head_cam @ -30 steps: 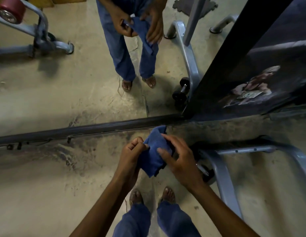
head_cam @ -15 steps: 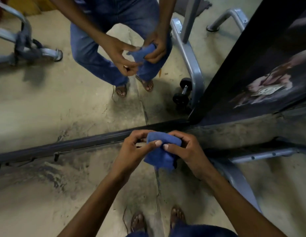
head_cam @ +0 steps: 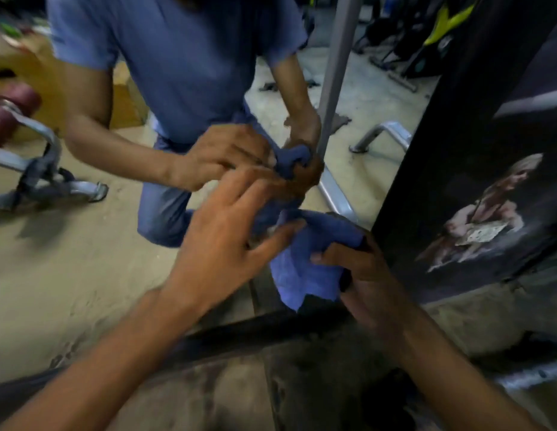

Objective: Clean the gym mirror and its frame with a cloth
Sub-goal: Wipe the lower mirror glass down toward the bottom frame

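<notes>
**Readying the cloth at the mirror's lower corner**

We hold the blue cloth (head_cam: 305,259) just in front of the mirror (head_cam: 84,244), near its dark bottom frame (head_cam: 239,334) and the black panel (head_cam: 457,150) on the right. Our right hand (head_cam: 367,275) grips the cloth, fingers curled into its folds. Our left hand (head_cam: 227,231) is spread, fingertips touching the cloth's left edge.

To do this well, we should fold the cloth into a flat pad with a clean face outward, then press it flat on the glass.

Compared with half a second ago, we have crouched much closer: the reflection now fills the upper view, our feet are gone from sight, and the left hand has opened from its pinch.
</notes>
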`<state>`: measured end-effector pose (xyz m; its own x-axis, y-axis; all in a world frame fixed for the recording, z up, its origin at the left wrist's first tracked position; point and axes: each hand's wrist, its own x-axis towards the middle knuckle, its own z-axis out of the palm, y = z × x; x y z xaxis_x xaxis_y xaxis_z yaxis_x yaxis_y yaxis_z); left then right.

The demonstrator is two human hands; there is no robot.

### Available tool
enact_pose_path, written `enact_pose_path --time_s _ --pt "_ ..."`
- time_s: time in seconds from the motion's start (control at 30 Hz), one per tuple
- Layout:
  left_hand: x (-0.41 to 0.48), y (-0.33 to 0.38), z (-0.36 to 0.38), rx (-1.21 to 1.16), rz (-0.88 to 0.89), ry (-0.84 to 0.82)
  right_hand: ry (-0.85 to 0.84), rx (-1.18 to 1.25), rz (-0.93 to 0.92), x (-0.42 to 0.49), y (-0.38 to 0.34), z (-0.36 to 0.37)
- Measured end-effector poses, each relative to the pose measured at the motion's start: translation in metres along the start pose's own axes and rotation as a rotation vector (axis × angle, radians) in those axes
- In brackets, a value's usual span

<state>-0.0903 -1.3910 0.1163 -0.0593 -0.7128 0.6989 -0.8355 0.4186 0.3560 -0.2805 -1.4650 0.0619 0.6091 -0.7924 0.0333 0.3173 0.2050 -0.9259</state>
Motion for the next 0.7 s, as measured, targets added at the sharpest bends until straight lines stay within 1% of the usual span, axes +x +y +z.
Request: enact_pose_path --time_s 0.07,0.1,0.17,0.27,0.43,0.5,0.63,0.7 --pt "0.021 -0.011 -0.007 0.262 0.276 0.115 -0.028 -0.022 -0.159 0.018 -0.016 0.000" --pt "0.028 -0.018 -0.007 0.408 0.371 0.172 -0.025 -0.042 -0.230 0.025 -0.023 0.000" --pt "0.039 -0.033 -0.004 0.646 0.453 0.253 -0.002 -0.136 -0.349 0.034 -0.033 -0.001" --pt "0.046 -0.045 0.006 0.850 0.485 0.305 -0.004 -0.216 -0.485 0.038 -0.038 -0.002" --pt "0.048 -0.049 0.010 0.938 0.513 0.346 -0.014 -0.249 -0.675 0.037 -0.040 -0.001" --pt "0.050 -0.049 0.009 0.982 0.512 0.342 0.031 -0.294 -0.757 0.035 -0.050 -0.001" --pt "0.045 -0.052 0.010 1.026 0.505 0.289 0.132 -0.532 -0.919 0.029 -0.083 -0.002" --pt "0.047 -0.050 0.006 1.032 0.514 0.274 0.192 -0.677 -1.013 0.024 -0.114 0.001"
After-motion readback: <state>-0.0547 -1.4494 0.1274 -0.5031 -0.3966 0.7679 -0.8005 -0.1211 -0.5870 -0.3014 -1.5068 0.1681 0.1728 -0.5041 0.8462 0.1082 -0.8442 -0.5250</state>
